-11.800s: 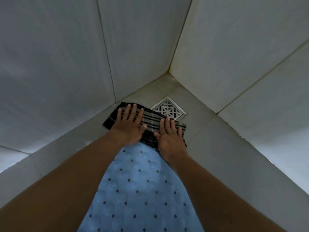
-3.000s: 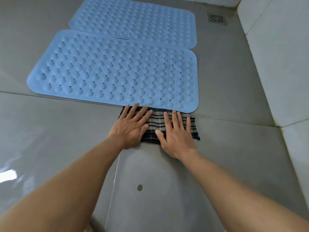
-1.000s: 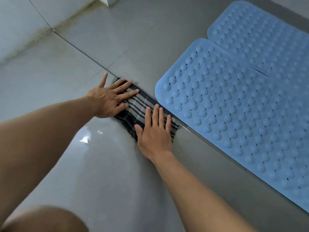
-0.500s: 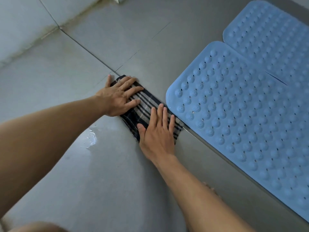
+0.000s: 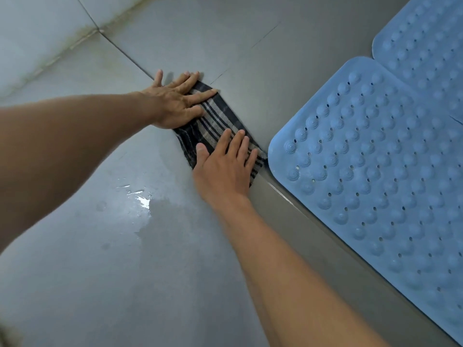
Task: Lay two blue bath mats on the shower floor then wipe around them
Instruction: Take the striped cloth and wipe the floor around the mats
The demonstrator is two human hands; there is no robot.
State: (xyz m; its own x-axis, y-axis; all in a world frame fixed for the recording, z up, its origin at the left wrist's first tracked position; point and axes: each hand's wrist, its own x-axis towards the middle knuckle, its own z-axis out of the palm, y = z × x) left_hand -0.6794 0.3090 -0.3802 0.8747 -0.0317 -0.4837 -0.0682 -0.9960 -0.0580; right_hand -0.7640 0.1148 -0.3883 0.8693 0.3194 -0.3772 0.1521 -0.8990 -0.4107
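On the floor (image 5: 125, 284), to your right, both blue mats lie flat. The near mat (image 5: 375, 176) turns a rounded corner toward you, and the far mat (image 5: 426, 46) sits just past it, edge against edge. The laying looks done, so this is the wiping stage.

Just off that rounded corner lies the cloth (image 5: 215, 123), dark and striped, folded into a long strip. Its near end comes right up beside the mat; whether it touches I cannot tell.

Your left hand (image 5: 175, 103) lies flat on the far end, fingers straight and spread, some of them spilling onto bare tile. Your right hand (image 5: 223, 169) lies flat on the near end, fingers straight and close together, the heel of the palm off the cloth. Neither hand grips anything; both only press down.

That hold makes sense: two flat palms load the whole strip, so it sweeps as one wide band, and the fold gives it bulk to soak up water.

A puddle (image 5: 140, 199) glints between your forearms, apparently not yet wiped, so a pass back toward you seems called for. Take care at the corner, where a dragged cloth could catch the mat and curl it up.

Beyond your left hand the floor meets the wall (image 5: 37, 33) along a stained seam.
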